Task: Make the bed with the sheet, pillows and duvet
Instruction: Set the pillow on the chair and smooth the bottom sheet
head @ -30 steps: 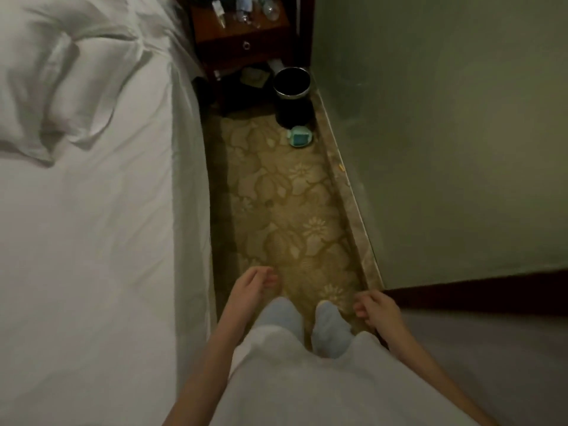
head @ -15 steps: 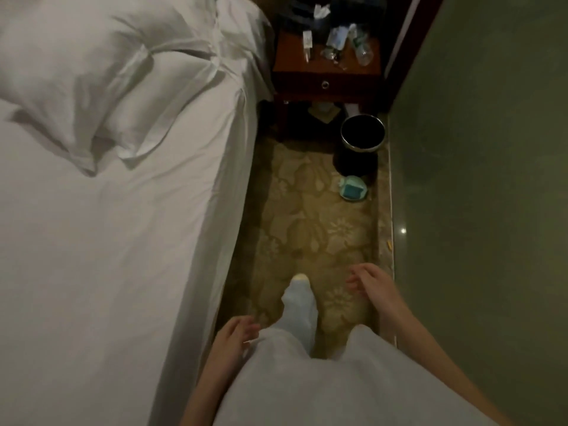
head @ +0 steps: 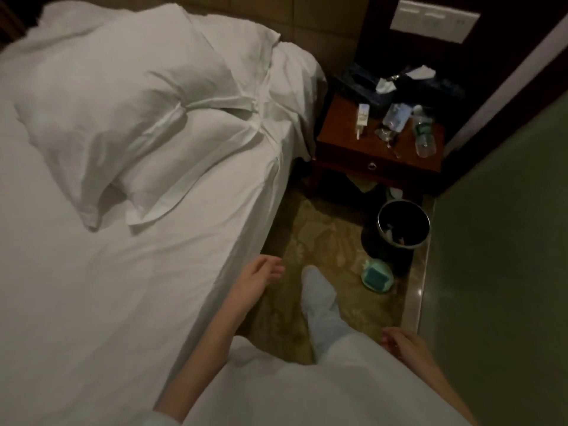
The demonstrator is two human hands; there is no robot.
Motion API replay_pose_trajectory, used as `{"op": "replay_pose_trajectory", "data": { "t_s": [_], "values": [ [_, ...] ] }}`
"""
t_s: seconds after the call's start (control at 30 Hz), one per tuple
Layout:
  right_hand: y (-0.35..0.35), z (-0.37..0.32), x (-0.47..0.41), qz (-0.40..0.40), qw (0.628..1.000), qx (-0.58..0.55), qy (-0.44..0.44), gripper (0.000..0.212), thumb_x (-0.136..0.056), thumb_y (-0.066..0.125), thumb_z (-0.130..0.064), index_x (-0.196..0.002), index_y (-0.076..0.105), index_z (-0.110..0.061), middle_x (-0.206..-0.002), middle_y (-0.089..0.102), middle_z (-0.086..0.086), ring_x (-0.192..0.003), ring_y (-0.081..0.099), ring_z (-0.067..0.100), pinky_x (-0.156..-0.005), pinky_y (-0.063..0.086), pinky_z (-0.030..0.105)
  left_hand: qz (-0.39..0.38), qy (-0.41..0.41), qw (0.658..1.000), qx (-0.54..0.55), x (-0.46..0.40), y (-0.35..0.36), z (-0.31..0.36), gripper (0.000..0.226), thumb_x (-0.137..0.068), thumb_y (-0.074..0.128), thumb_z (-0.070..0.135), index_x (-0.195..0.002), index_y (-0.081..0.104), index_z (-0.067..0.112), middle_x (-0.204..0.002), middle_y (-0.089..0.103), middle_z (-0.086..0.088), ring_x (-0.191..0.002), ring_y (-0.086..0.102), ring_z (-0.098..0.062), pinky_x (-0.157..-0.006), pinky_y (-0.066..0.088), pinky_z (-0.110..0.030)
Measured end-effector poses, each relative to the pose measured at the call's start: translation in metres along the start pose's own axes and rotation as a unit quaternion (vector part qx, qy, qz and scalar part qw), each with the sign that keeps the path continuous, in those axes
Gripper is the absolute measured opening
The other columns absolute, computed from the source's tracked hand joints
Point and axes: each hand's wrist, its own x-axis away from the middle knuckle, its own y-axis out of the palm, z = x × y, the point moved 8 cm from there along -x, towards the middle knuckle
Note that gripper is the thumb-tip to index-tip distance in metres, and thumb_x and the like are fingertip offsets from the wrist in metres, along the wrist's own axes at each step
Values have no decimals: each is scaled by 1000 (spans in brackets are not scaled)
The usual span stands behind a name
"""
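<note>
1. Bed [head: 107,302]: sheet [head: 196,253] lies spread over the mattress and hangs down its near side; two white pillows [head: 129,112] overlap at the head end, next to the headboard. No duvet in view.
2. Change over the last second: the view has swung from the floor strip up to the bed's head end. The nightstand [head: 378,155], bin [head: 402,224] and small teal object [head: 377,276] on the carpet now sit closer. Person has stepped forward along the aisle between bed and wall.
3. Reading: an approach toward the pillows, probably to straighten them. Sheet step looks done; duvet step not yet begun.
4. Left hand [head: 256,279]: raised forward, just beside the hanging sheet edge; contact cannot be told. Fingers loosely extended, holding nothing.
5. Right hand [head: 399,341]: low by the hip, near the wall, fingers loosely curled, holding nothing.
6. One socked foot [head: 316,290] is forward on the carpet.
</note>
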Motion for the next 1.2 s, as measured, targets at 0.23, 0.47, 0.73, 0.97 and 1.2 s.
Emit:
{"op": "replay_pose_trajectory", "data": {
  "t_s": [0.23,0.47,0.73,0.97,1.2],
  "values": [
    [78,-241,-82,-121,980,104,-116,17,-97,49,-9,-95,65,-4,-80,64,11,-69,58,17,-63,45,24,137,-74,978,136,-76,-37,38,21,-99,46,15,-91,65,10,-89,68,-11,-80,61,-20,-72,45,-27],
    [187,-437,-85,-236,936,165,-203,23,-100,45,-19,-103,64,-8,-90,66,7,-83,63,17,-79,50,27,217,-128,947,200,-117,-71,47,22,-98,45,11,-88,64,6,-88,68,-14,-74,62,-18,-63,50,-18],
    [294,-562,-119,-278,918,191,-209,21,-98,47,-16,-98,66,-8,-89,67,11,-79,63,19,-71,47,25,265,-113,929,232,-218,-151,112,24,-99,42,12,-94,65,7,-95,72,-12,-90,66,-26,-76,47,-30],
    [373,-660,-125,-310,892,222,-243,17,-94,50,-15,-94,66,-10,-87,69,8,-78,65,18,-69,47,24,292,-26,922,253,-320,-264,245,23,-98,43,15,-91,65,13,-90,71,-5,-87,66,-20,-81,48,-30],
    [512,-766,-116,-381,823,297,-299,19,-95,49,-18,-97,66,-11,-90,69,7,-80,65,16,-72,46,25,365,40,881,300,-387,-378,334,22,-98,43,17,-98,65,11,-94,72,-5,-91,69,-17,-87,49,-31]
  ]
}}
